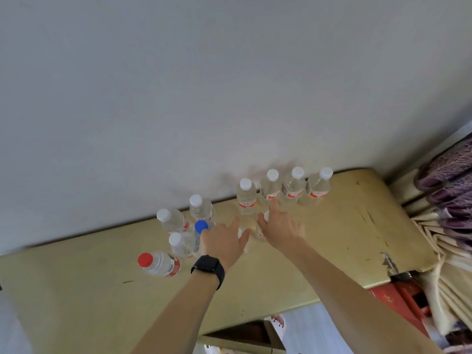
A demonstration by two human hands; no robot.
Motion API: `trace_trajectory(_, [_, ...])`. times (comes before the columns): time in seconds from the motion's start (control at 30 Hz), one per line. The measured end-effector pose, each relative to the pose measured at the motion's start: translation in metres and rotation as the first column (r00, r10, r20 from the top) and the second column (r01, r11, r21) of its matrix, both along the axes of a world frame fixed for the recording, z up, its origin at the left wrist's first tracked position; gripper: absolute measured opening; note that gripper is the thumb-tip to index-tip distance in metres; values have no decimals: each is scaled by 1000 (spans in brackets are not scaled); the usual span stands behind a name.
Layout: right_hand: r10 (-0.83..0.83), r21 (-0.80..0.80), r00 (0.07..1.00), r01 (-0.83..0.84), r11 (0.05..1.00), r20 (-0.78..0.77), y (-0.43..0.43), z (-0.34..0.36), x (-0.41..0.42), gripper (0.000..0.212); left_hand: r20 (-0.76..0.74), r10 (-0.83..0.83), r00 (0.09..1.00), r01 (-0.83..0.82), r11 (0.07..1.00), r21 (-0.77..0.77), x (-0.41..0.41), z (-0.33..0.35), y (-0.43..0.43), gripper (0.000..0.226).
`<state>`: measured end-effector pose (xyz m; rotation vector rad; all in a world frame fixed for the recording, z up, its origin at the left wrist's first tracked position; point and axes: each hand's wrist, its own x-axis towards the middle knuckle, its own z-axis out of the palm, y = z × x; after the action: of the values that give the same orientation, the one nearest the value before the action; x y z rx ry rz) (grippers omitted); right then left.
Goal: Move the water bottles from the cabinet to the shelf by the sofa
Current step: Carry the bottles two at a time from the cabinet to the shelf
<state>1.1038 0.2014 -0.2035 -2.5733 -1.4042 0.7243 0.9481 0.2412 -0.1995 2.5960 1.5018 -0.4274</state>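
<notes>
Here the water bottles (246, 198) all stand on the worn yellow top of the cabinet (344, 226), most of them close to its far edge, where it meets the white wall (229, 85). Two sit right under our hands. The first bottle (240, 233) shows only its white cap, in the fork between thumb and forefinger of our left hand (224, 241). The second bottle (260, 232) shows its cap and a strip of its side beneath our right hand (281, 228). Both hands are spread wide, forefingers straight and thumbs splayed; we cannot tell whether they touch the bottles below them. The right forefinger points to 12 o'clock and ends at the foot of the back row.

From the hands, that row of four white-capped bottles (293, 190) runs from 12 to 2 o'clock along the wall, shoulder to shoulder. At 9 to 10 o'clock lies a looser cluster. It has a blue-capped bottle (201, 226) just beside the left hand and three white-capped bottles (176, 221) around it. A red-capped bottle (159, 263) stands at 8 o'clock, nearest us and a little apart.

A black watch (208, 267) circles the left wrist. At 3 o'clock, past the cabinet's rounded corner, hangs a pleated cream curtain (447, 264), with purple fabric (449, 180) above it. Something red (398, 300) sits under that corner at 4 o'clock. At 6 o'clock we see pale floor (306, 325) and a light shoe (277, 323).
</notes>
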Motion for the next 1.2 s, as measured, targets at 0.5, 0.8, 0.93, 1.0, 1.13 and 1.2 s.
trace_trajectory(0.5, [-285,-10,954,285,958,-98,-140,-7,-51,47,139,-266,954,280,956,-91,-15,-9,-2,51])
trace_trajectory(0.8, [-671,47,741,671,740,-22,-293,35,-123,27,105,-764,637,767,615,-183,21,-3,-78,52])
trace_trajectory(0.93, [-819,46,569,818,573,81,-389,62,-154,32,210,-912,353,926,308,-219,52,32,-163,41])
trace_trajectory(1.0, [-885,63,454,885,462,103,-439,79,-172,34,195,-970,143,983,116,-144,58,59,-222,37])
trace_trajectory(1.13, [-979,153,176,970,189,99,-538,108,-214,33,203,-968,-150,987,-157,-16,58,106,-353,35])
trace_trajectory(1.2, [-998,191,29,981,40,59,-589,121,-236,32,234,-944,-231,971,-238,-1,59,121,-417,35])
